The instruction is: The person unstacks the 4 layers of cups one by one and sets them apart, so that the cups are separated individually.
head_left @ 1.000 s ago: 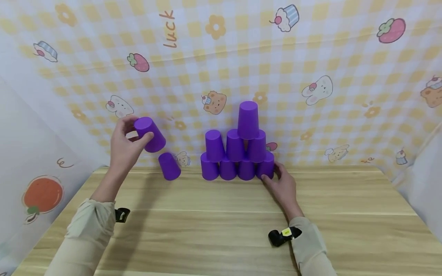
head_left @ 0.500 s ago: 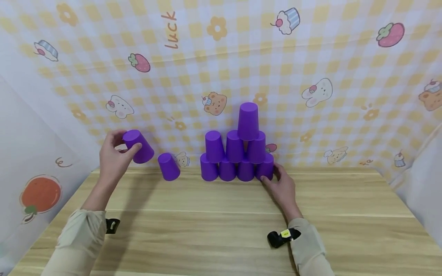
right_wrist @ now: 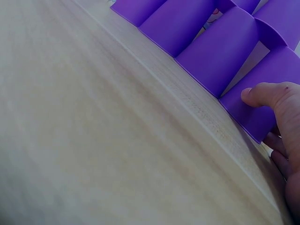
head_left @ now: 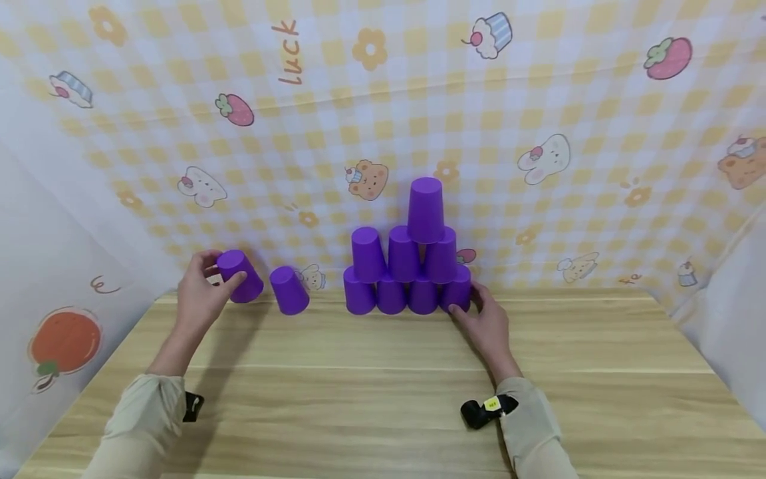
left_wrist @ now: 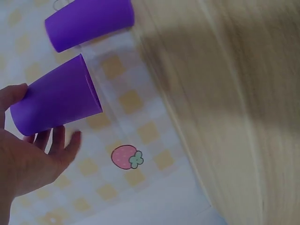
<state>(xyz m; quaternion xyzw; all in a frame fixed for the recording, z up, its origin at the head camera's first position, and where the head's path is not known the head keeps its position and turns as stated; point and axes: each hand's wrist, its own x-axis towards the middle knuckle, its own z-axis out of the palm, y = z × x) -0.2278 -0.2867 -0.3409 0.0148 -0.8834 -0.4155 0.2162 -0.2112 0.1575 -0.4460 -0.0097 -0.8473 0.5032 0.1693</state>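
Upside-down purple cups form a pyramid [head_left: 409, 266] at the back of the wooden table [head_left: 383, 386]: several in the bottom row, three above, one on top. My right hand [head_left: 483, 319] grips the rightmost bottom cup [head_left: 459, 293] [right_wrist: 262, 89], thumb on its side. My left hand [head_left: 200, 293] [left_wrist: 28, 159] holds another purple cup [head_left: 239, 275] [left_wrist: 56, 101] low at the table's back left, tilted. A single upside-down cup [head_left: 289, 290] [left_wrist: 89, 21] stands between it and the pyramid.
A checked yellow cloth with cartoon prints [head_left: 383, 133] hangs close behind the cups and along both sides. The wooden table stretches bare toward me. A black strap [head_left: 481, 409] sits on my right wrist.
My left hand has lowered its cup from about shoulder height of the pyramid down and left, to near the table. The right hand and the pyramid have stayed put.
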